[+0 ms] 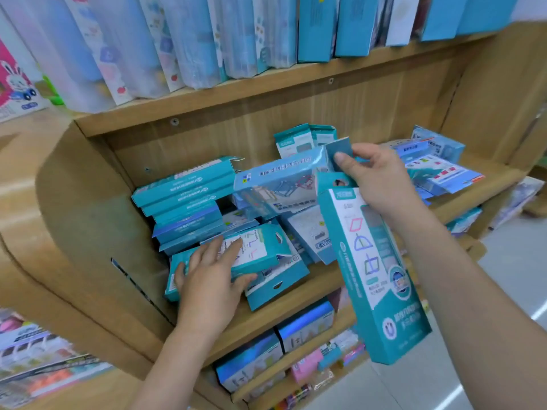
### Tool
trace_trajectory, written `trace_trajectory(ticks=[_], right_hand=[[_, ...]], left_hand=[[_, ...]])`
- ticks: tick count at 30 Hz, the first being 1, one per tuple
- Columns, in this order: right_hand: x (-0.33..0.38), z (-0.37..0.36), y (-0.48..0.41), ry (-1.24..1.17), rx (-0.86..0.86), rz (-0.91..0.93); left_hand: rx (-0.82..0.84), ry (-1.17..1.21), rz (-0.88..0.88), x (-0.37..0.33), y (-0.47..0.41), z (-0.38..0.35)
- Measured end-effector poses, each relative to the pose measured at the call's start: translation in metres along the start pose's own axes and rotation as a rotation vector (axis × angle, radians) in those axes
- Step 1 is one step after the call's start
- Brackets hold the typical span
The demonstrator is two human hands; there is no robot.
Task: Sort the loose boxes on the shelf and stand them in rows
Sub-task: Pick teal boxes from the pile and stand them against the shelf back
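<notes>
Several loose teal boxes lie in a heap on the middle wooden shelf [313, 294]. My left hand [207, 279] lies over a flat teal box [260, 247] at the shelf's front left, fingers on its top and thumb against its front edge. My right hand [376, 179] pinches the hang tab of a clear-fronted blue box [281, 184] held above the heap. A long teal box [376, 276] with shape drawings hangs under the same hand, reaching down past the shelf's front edge. A stack of teal boxes [186, 196] leans at the back left.
More boxes [435, 164] lie piled at the shelf's right end. Tall packages [189, 39] stand in a row on the shelf above. Lower shelves hold small blue boxes [305, 324] and pink packs [306, 363]. The shelf's curved side panel [74, 232] is at the left.
</notes>
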State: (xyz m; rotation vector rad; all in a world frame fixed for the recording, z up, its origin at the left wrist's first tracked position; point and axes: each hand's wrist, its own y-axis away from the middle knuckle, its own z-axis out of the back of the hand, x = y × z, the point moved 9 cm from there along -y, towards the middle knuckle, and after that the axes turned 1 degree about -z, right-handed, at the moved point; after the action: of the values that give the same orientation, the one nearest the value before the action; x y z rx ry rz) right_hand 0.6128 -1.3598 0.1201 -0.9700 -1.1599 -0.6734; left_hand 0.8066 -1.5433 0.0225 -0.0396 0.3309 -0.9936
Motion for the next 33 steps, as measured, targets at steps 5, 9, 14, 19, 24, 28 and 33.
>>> trace_trajectory(ticks=[5, 9, 14, 19, 24, 28, 33], right_hand=[[0.024, 0.007, -0.003, -0.060, -0.082, 0.020], [0.016, 0.000, 0.004, -0.113, -0.201, 0.032], [0.010, -0.005, 0.007, -0.251, -0.333, 0.060], [0.006, 0.033, 0.006, -0.233, -0.444, 0.046], [-0.008, 0.048, 0.024, -0.212, -0.489, 0.013], [-0.023, 0.049, 0.053, -0.259, -0.528, -0.039], [-0.044, 0.025, 0.104, -0.513, -0.518, -0.188]], left_hand=[[0.005, 0.429, -0.017, -0.020, -0.002, 0.018], [0.234, 1.159, -0.051, -0.078, 0.030, 0.060], [0.043, 0.849, -0.045, -0.093, 0.046, 0.061], [-0.493, 0.152, -0.170, -0.054, 0.039, 0.137], [-0.191, -0.166, -0.117, -0.031, 0.017, 0.066], [0.155, -0.130, 0.002, -0.005, 0.017, 0.015], [-0.056, 0.315, -0.142, -0.034, 0.022, 0.044]])
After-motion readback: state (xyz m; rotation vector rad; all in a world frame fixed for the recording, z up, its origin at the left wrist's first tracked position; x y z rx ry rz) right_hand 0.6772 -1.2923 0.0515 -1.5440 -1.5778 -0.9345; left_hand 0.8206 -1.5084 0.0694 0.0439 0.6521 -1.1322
